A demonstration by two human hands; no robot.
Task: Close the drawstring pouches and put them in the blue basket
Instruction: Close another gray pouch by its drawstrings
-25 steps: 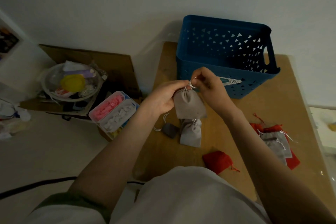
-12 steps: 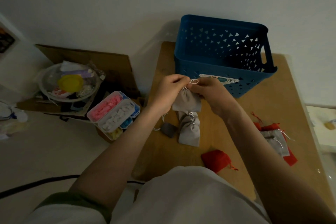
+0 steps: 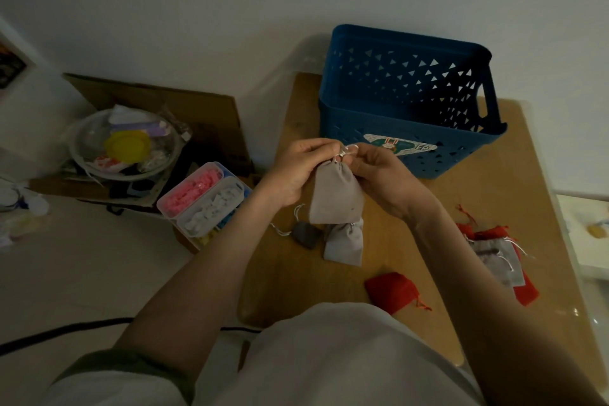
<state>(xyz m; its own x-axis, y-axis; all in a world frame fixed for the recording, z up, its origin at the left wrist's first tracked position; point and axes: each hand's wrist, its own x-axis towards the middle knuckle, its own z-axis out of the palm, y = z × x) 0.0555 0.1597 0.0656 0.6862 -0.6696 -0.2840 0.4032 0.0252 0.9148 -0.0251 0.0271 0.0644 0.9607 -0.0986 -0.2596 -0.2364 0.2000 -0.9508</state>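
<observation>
**A:** Where is the pouch being worked on?

**B:** It's above the middle of the worktop (image 3: 296, 280), lifted clear of it. The left hand (image 3: 296, 175) grips the neck of the light grey pouch (image 3: 336, 194). The right hand (image 3: 385, 181) pinches the cord loops (image 3: 349, 151) at its top. The blue basket (image 3: 461, 155) stands just beyond, at the far edge.

**A:** What might go amiss?

**B:** I'd say the cords could slip from that pinch and leave the neck slack. Or the pouch could catch the basket's near wall and drop short.

**A:** And the tally?

**B:** There's one red pouch (image 3: 390, 290) toward the near edge. Under the hands lie a second light grey pouch (image 3: 344, 244) and one small dark grey pouch (image 3: 308, 234). By the right edge is a heap of red and grey pouches (image 3: 497, 254), too overlapped to count. One pouch is held, and there's one basket, its inside too dark to judge.
</observation>
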